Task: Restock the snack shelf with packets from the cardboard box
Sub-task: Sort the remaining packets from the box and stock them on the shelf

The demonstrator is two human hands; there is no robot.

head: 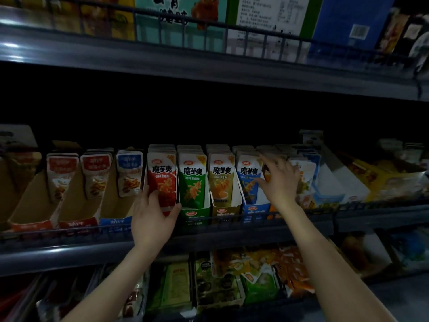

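While the front red packet [162,182] stood upright at the head of its row on the middle snack shelf [69,249], the left hand [153,219] gripped it low down, fingers curled round its left edge and the thumb pressed against its lower right corner. More red packets stood stacked behind it. Just beside that row, to the right, ran rows of green packets [193,180], tan packets [221,177] and blue packets [248,180], each in its own open-fronted carton.

The right hand [281,182] was raised at the next row over, its fingers curled above and its thumb below an orange packet [267,175], pinching it; most of that packet was hidden behind the hand.

Left of the red row stood three slanted cardboard cartons [76,201], each with only a few packets standing at the back. A wire rail ran along the shelf front. On the upper shelf [209,63] sat large printed boxes [181,17] behind another rail, and the lower shelf [232,282] carried mixed green and orange bags, dim and hard to read.
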